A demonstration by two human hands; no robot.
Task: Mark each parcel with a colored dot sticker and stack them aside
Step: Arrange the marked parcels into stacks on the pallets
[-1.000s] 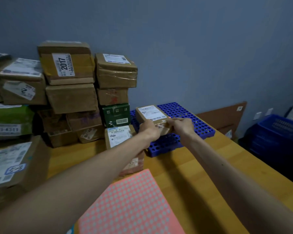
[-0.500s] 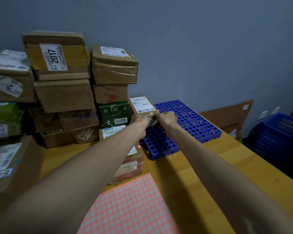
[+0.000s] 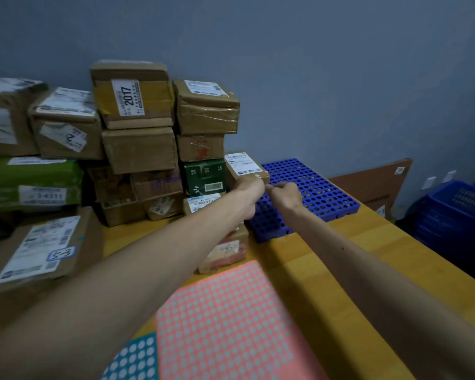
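Big box (image 3: pixel 39 253): lying at the near left, white label facing up.
Green bag (image 3: pixel 30 178): sitting behind it, under brown boxes.
Stack (image 3: pixel 140 149): brown boxes standing against the far wall, the 2017 box (image 3: pixel 132 97) sitting on top.
Green box (image 3: pixel 205 176): sitting low at the stack's right edge, barcode facing near.
Blue sheet (image 3: pixel 136 357): lying at the near edge, the pink sheet (image 3: pixel 225 319) of dot stickers lying just right of it and overlapping it.
Parcel (image 3: pixel 246 167): small, brown, label up, sitting just right of the green box, at the pallet's left edge. Whether it is resting on anything cannot be told.
Left hand (image 3: pixel 251 187): gripping the parcel's near end, fingers curling round it.
Right hand (image 3: pixel 284 194): reaching in from the right, fingers curling narrow, tips arriving at the parcel's near right corner. Whether they are pinching it cannot be told.
Pallet (image 3: pixel 313 193): blue, perforated, lying on the table (image 3: pixel 340 259) at the far right.
Board (image 3: pixel 373 185): leaning on the wall behind the pallet.
Crate (image 3: pixel 461 212): blue, standing off the table's right side.
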